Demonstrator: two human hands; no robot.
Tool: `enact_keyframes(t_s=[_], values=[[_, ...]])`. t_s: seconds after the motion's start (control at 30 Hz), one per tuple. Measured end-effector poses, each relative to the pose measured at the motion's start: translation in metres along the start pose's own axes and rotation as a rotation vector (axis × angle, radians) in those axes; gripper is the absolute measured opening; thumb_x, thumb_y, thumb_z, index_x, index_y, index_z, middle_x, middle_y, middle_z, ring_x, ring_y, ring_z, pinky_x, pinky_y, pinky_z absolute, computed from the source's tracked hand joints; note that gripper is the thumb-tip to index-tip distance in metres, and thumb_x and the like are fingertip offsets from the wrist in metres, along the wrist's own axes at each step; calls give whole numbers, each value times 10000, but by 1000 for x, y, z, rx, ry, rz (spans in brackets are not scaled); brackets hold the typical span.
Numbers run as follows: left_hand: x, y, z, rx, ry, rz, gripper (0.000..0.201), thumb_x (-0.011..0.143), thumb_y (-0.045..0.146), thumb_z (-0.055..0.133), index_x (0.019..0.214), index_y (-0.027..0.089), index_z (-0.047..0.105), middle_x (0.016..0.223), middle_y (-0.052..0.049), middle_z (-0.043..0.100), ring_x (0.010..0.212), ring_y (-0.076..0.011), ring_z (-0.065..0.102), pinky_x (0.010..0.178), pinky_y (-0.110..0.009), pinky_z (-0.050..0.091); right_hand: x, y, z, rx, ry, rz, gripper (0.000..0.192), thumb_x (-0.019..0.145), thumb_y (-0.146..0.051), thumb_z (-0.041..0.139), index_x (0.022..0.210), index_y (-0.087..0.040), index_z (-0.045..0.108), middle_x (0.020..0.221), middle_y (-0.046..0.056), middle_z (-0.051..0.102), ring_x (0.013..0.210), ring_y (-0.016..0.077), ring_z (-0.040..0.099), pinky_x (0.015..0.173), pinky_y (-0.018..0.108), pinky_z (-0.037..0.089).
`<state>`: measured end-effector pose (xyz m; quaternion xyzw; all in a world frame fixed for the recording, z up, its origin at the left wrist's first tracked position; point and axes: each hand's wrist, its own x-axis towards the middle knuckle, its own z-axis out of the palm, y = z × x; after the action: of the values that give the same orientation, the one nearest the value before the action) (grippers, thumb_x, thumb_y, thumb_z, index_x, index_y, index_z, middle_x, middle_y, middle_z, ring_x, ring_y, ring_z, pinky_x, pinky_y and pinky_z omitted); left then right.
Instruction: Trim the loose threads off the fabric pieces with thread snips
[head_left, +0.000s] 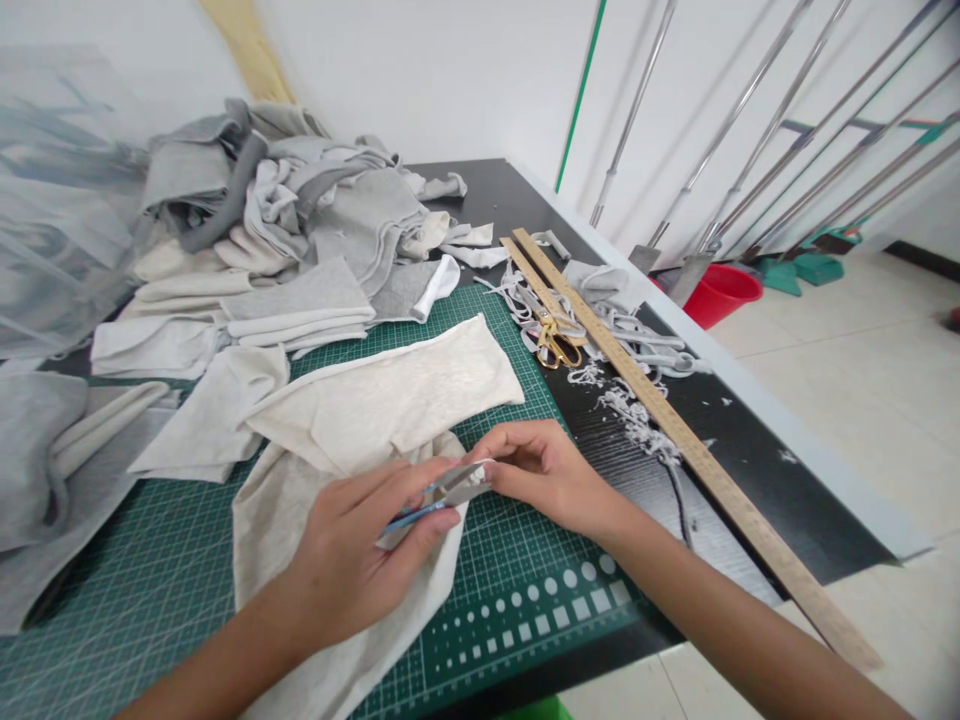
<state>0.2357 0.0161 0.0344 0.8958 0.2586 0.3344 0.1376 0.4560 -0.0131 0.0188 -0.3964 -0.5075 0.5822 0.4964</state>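
Note:
A cream fabric piece [390,400] lies on the green cutting mat [150,580]. My left hand [352,550] grips small blue-handled thread snips [442,495], with the blades pointing right at the cloth's edge. My right hand [540,470] pinches that edge of the cream fabric just beyond the blade tips. Both hands sit close together over the mat's right part.
A heap of grey and white cloth pieces [285,220] fills the back left. Two wooden rulers [675,430] lie diagonally on the black table [750,470], beside gold scissors [559,340] and fabric trimmings [630,410]. A red bucket [720,292] stands on the floor.

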Motion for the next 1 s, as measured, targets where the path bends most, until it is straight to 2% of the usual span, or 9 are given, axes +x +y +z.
enact_keyframes(t_s=[0.13,0.2,0.27,0.43,0.53,0.67,0.8,0.9,1.0], values=[[1,8,4,-237,17,-282,144,944,293,606,1086,271,595,700,60,677,550,-101,626,506,-176,506,0,2,4,26,16,55,226,763,-355,839,794,-157,734,710,5,725,639,118,632,643,246,493],[3,13,6,-378,-9,-391,230,898,343,668,1101,265,591,619,82,601,474,-88,544,432,-166,444,0,3,5,14,26,62,225,763,-353,838,794,-154,736,713,5,727,637,119,633,647,248,491],[6,16,8,-462,-36,-462,338,835,370,737,1128,252,616,635,74,602,489,-91,535,431,-175,437,0,4,6,17,27,62,221,778,-355,822,806,-152,739,728,11,736,642,121,638,647,250,491],[12,17,13,-442,-103,-484,147,903,352,658,978,245,727,688,41,663,579,-102,570,520,-200,469,0,7,6,41,29,94,215,774,-352,829,804,-156,748,691,0,722,596,111,608,601,240,468],[11,16,14,-415,-90,-493,164,927,364,633,927,240,741,715,33,685,596,-107,576,538,-212,470,-1,6,5,94,18,132,230,739,-356,864,800,-158,765,673,-6,721,602,112,616,622,243,487],[9,15,15,-410,-51,-515,209,919,379,640,809,220,720,670,30,662,553,-103,532,508,-217,438,-3,5,4,217,-73,146,225,775,-338,844,924,-175,803,806,22,783,734,121,695,740,251,528],[6,14,16,-440,-48,-537,283,910,382,647,698,199,688,615,28,625,554,-105,537,499,-214,415,-1,10,6,236,-75,126,253,667,-241,914,893,-189,815,828,12,795,736,111,701,738,232,539],[5,13,18,-493,-35,-566,202,898,353,667,789,204,751,623,38,656,562,-94,574,516,-186,446,0,13,9,266,-37,148,248,633,-229,928,856,-201,822,808,2,795,705,111,692,724,242,550],[6,13,18,-556,-29,-582,185,910,348,660,955,227,793,760,24,761,667,-108,679,613,-177,533,0,12,11,266,2,152,217,639,-228,923,832,-207,827,770,-6,787,679,107,677,701,240,543]])
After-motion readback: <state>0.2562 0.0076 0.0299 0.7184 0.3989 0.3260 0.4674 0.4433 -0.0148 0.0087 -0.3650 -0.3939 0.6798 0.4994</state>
